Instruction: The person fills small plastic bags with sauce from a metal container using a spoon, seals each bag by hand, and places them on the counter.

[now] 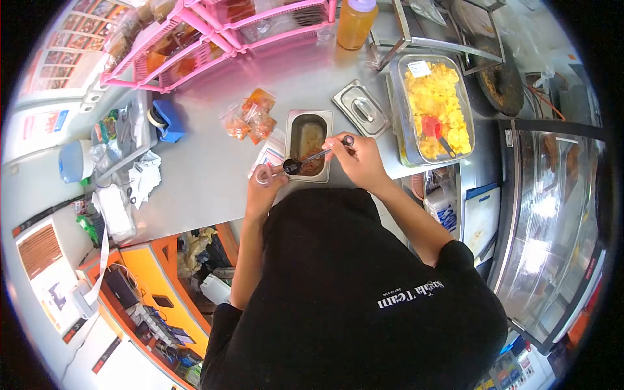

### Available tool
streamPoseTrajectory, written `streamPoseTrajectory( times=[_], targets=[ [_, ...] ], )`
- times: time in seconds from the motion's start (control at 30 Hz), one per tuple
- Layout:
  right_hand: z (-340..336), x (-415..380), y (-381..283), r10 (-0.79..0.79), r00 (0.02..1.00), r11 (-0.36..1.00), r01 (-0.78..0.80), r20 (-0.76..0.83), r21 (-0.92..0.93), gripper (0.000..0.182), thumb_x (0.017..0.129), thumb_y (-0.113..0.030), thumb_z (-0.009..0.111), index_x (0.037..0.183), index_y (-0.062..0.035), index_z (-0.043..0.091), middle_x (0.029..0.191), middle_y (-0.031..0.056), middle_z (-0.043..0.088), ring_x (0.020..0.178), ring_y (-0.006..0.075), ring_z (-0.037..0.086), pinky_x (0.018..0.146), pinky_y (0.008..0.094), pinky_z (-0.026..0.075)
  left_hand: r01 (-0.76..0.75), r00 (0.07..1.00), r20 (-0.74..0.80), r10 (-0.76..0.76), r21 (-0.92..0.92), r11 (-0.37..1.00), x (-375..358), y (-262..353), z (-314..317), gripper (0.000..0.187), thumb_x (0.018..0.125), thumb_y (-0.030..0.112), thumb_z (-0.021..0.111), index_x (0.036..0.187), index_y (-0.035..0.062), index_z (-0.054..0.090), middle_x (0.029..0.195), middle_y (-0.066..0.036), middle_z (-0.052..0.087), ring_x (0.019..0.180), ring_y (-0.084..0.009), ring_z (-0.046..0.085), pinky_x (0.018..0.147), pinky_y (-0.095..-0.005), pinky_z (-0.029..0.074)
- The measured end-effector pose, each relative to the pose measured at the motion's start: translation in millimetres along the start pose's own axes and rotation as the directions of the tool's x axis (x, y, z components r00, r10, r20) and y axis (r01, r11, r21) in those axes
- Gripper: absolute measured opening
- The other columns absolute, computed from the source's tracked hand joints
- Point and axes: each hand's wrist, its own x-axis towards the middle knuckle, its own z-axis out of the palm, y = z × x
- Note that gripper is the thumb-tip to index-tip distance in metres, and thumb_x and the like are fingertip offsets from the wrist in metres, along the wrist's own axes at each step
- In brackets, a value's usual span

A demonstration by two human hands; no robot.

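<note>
My right hand [356, 162] is closed round the thin handle of a small spoon [316, 156], whose dark round bowl lies over the left rim of a metal food pan [291, 127]. Reddish-brown sauce [312, 168] covers the near part of the pan's bottom. On the pan's left side, my left hand [263, 195] has its fingers closed on a clear plastic piece [263, 173] with a round mouth, right beside the spoon's bowl. I cannot tell if it is a bag or a cup. Tied bags of orange sauce [253, 118] lie beyond my left hand.
A metal lid [362, 109] rests right of the pan, beside a clear tub of yellow food [439, 97] with a red-and-black utensil [434, 130]. Pink baskets [224, 42] and a bottle of amber liquid [355, 29] stand at the back. A glass display case [549, 208] is at right.
</note>
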Motion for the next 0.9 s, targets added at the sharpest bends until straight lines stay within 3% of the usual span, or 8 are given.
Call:
streamPoseTrajectory(
  times=[0.2,0.23,0.33,0.43,0.53,0.63,0.77,0.9],
  targets=[
    [-15,5,20,0.089,0.992,0.988,-0.077,-0.086,0.135,0.024,0.108,-0.017,0.061,0.101,0.0017,0.074,0.081,0.0060,0.074,0.068,0.0065,0.065,0.056,0.0222,0.042,0.013,1.000,0.007,-0.013,-0.073,0.997,-7,4,1,0.027,0.087,-0.005,0.076,0.091,0.0061,0.052,0.120,-0.018,0.072,0.104,-0.0194,0.068,0.090,-0.0348,0.058],
    [-10,6,22,0.072,0.989,0.985,-0.050,-0.130,0.164,0.027,0.108,-0.026,0.065,0.099,-0.0025,0.075,0.073,0.0045,0.071,0.055,0.0008,0.046,0.050,0.0211,0.033,0.008,1.000,0.011,-0.007,-0.084,0.996,-7,4,1,0.028,0.087,-0.006,0.076,0.091,0.0064,0.052,0.120,-0.019,0.072,0.105,-0.0198,0.068,0.090,-0.0351,0.058],
    [-8,6,26,0.147,0.987,0.983,-0.138,-0.063,0.120,0.023,0.108,-0.018,0.062,0.101,0.0011,0.074,0.078,0.0049,0.073,0.067,0.0056,0.064,0.056,0.0222,0.041,0.020,1.000,0.013,-0.019,-0.126,0.992,-6,-2,0,0.028,0.088,-0.007,0.076,0.091,0.0069,0.051,0.122,-0.019,0.072,0.106,-0.0206,0.069,0.090,-0.0358,0.059],
    [5,5,37,0.164,0.979,0.977,-0.144,-0.122,0.156,0.024,0.108,-0.018,0.063,0.100,0.0005,0.075,0.077,0.0038,0.072,0.067,0.0053,0.063,0.056,0.0224,0.042,0.011,1.000,0.029,-0.008,-0.120,0.993,-5,-2,-1,0.028,0.088,-0.006,0.076,0.091,0.0069,0.051,0.122,-0.019,0.072,0.106,-0.0206,0.069,0.090,-0.0355,0.058],
    [-3,6,39,0.108,0.979,0.994,-0.109,-0.173,0.004,0.025,0.107,-0.020,0.064,0.097,0.0001,0.075,0.074,0.0033,0.071,0.065,0.0066,0.064,0.056,0.0240,0.045,0.041,0.999,0.010,-0.040,-0.117,0.992,-8,8,3,0.034,0.087,-0.004,0.075,0.080,0.0108,0.045,0.122,-0.022,0.071,0.107,-0.0229,0.069,0.094,-0.0371,0.059],
    [2,7,38,0.016,0.982,0.987,0.015,-0.188,0.163,0.026,0.106,-0.022,0.066,0.094,-0.0007,0.076,0.070,0.0036,0.071,0.063,0.0075,0.065,0.056,0.0255,0.047,0.019,1.000,0.008,-0.018,-0.109,0.994,-8,6,2,0.034,0.087,-0.004,0.075,0.080,0.0106,0.045,0.122,-0.022,0.071,0.106,-0.0234,0.070,0.094,-0.0370,0.059],
    [12,5,38,-0.005,1.000,0.966,0.002,-0.010,-0.260,0.027,0.105,-0.025,0.066,0.095,-0.0017,0.076,0.068,0.0057,0.071,0.058,0.0075,0.063,0.054,0.0263,0.047,0.001,1.000,0.015,0.000,-0.064,0.998,-7,7,4,0.035,0.086,-0.004,0.076,0.081,0.0103,0.044,0.122,-0.022,0.071,0.108,-0.0238,0.070,0.095,-0.0365,0.058],
    [5,8,16,-0.013,0.995,0.995,0.003,-0.098,-0.102,0.027,0.104,-0.025,0.066,0.094,-0.0014,0.075,0.068,0.0069,0.071,0.053,0.0087,0.062,0.050,0.0283,0.046,-0.012,1.000,-0.009,0.012,-0.037,0.999,-9,8,2,0.036,0.086,-0.004,0.076,0.080,0.0101,0.044,0.118,-0.019,0.071,0.112,-0.0240,0.069,0.095,-0.0364,0.058]
  ],
)
